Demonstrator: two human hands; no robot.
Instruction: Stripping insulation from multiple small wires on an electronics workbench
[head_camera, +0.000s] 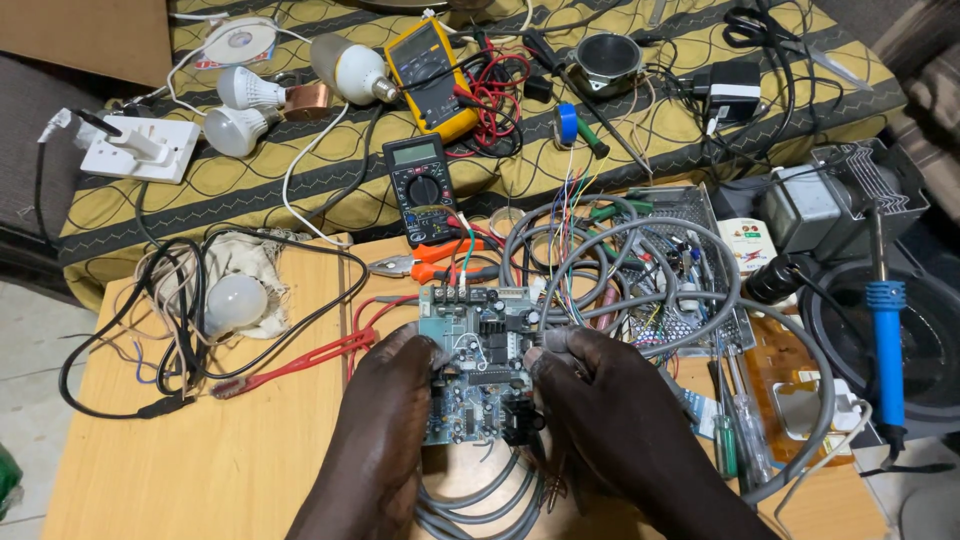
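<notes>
A blue-green circuit board (480, 350) with black parts and small capacitors is held upright over a wooden table (200, 470). My left hand (395, 400) grips its left edge with the thumb on the face. My right hand (600, 395) grips its right edge, fingers pressed near the upper right corner. Grey cables (600, 250) loop from behind the board and more grey cable (480, 505) coils beneath it. Thin coloured wires (570, 200) rise from the board's top.
Red test probes (300, 362) and orange-handled pliers (440, 258) lie left of the board. A black multimeter (422, 188), a yellow multimeter (430, 75), several bulbs (235, 130), a bulb on cloth (235, 303), a blue soldering iron (887, 340), screwdrivers (740, 430).
</notes>
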